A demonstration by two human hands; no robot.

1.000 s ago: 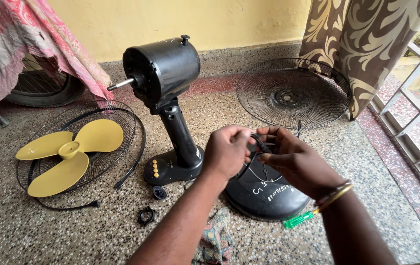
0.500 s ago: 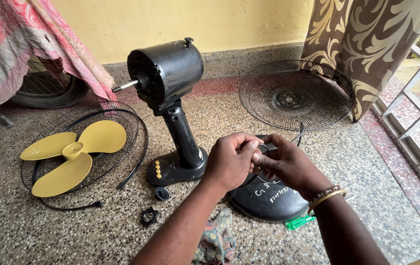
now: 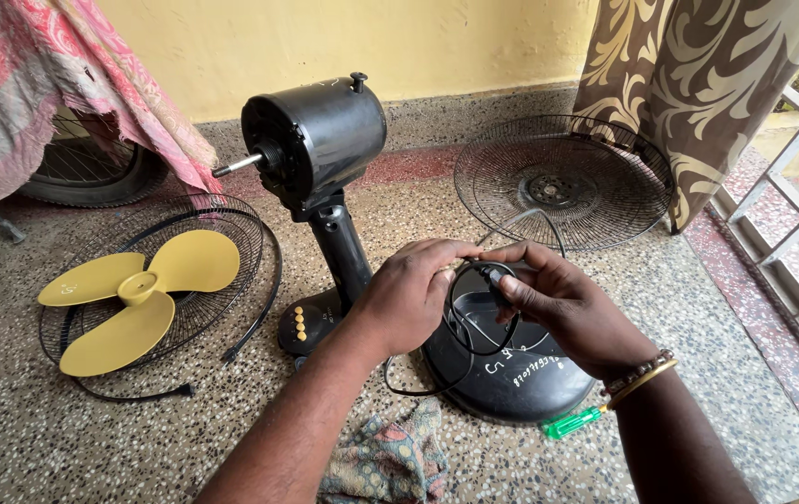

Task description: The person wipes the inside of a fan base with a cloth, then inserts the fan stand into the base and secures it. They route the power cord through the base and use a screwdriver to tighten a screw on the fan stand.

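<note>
Black cord (image 3: 460, 331) sits centre frame, looped over the round black fan base (image 3: 511, 373) on the floor. Both hands meet on it: left hand (image 3: 409, 294) fingers curled round the loop, right hand (image 3: 558, 303) pinching the plug end w/ thumb & forefinger. Loop hangs down toward lower centre.

fan motor (image 3: 320, 140): black
blade (image 3: 133, 294): yellow
screwdriver (image 3: 572, 423): green handle
curtain (image 3: 698, 93): brown, cream swirls
cloth, far left (image 3: 54, 84): pink-grey pattern
floor (image 3: 716, 336): speckled grey
</note>
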